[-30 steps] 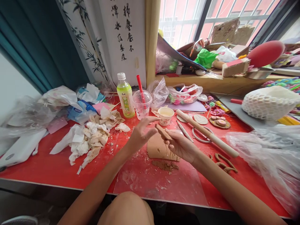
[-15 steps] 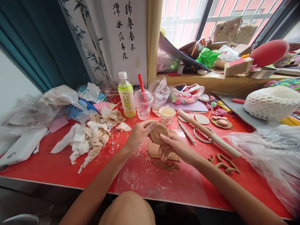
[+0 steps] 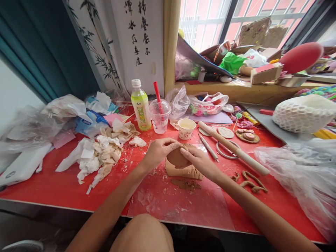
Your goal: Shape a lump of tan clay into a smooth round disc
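A flat round disc of brown clay (image 3: 176, 157) is held up between both hands, above a clear sheet (image 3: 181, 213) on the red table. My left hand (image 3: 160, 151) pinches its upper left edge, thumb on top. My right hand (image 3: 195, 157) grips its right edge, with the thumb near the top and the other fingers partly hidden. Just below lies a block of tan clay (image 3: 183, 171) with a ragged edge. Dark clay scraps (image 3: 186, 184) are scattered in front of it.
Behind the hands stand a paper cup (image 3: 186, 128), a plastic cup with a red straw (image 3: 159, 117) and a drink bottle (image 3: 141, 106). A rolling pin (image 3: 233, 148), pointed tool (image 3: 208, 148), metal ring (image 3: 228, 156) and clay strips (image 3: 253, 183) lie right. Crumpled tissues (image 3: 101, 157) lie left.
My right hand has shifted its grip up along the disc, and its fingers have moved off the clay block below. The disc has tilted and sits slightly lower.
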`<state>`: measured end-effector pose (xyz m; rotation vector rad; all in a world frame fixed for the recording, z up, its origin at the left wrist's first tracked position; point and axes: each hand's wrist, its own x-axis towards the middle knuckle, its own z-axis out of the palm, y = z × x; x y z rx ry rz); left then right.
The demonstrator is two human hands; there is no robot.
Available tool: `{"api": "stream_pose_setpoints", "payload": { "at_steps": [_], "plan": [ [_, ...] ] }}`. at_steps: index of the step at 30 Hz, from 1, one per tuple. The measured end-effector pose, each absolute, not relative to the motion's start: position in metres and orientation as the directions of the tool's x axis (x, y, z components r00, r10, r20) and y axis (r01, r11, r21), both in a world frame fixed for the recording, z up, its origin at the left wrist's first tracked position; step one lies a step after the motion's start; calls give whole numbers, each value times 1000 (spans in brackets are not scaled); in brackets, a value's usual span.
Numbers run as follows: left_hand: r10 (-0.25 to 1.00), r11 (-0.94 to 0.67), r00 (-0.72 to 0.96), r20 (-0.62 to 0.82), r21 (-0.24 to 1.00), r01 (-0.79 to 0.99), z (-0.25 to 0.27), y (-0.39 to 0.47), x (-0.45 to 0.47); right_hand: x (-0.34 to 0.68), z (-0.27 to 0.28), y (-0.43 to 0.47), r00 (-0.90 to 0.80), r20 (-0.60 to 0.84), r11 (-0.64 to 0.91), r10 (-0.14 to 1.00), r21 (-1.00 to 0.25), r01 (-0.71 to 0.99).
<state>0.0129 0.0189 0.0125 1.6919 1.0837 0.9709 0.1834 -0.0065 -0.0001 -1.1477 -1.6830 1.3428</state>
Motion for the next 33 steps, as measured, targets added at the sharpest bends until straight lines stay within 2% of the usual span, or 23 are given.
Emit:
{"api": "stream_pose_setpoints", "payload": {
  "at_steps": [2,5,10,17,23,26,30,33],
  "plan": [
    [943,-236,300,145,926,294,10,19,13,184,-1,-5,-344,33,143,938,-943,300],
    [948,-235,285,145,919,316,9,20,12,186,-1,-3,-315,63,171,947,-929,328],
    [912,-234,399,98,922,309,14,20,12,188,-2,-2,-319,79,203,944,-904,377],
    [938,-204,341,67,900,385,11,20,13,188,-2,0,-350,97,251,932,-868,428],
    [873,-267,486,33,867,420,18,19,11,189,-2,-1,-365,110,272,924,-862,427],
    [875,-278,483,38,856,436,20,17,11,189,-4,-1,-364,115,270,924,-872,408],
    [928,-195,370,49,908,370,17,16,14,188,-4,0,-319,123,257,940,-870,421],
    [954,-38,297,-40,967,253,14,16,16,188,-4,-1,-263,122,238,957,-848,473]
  ]
}}
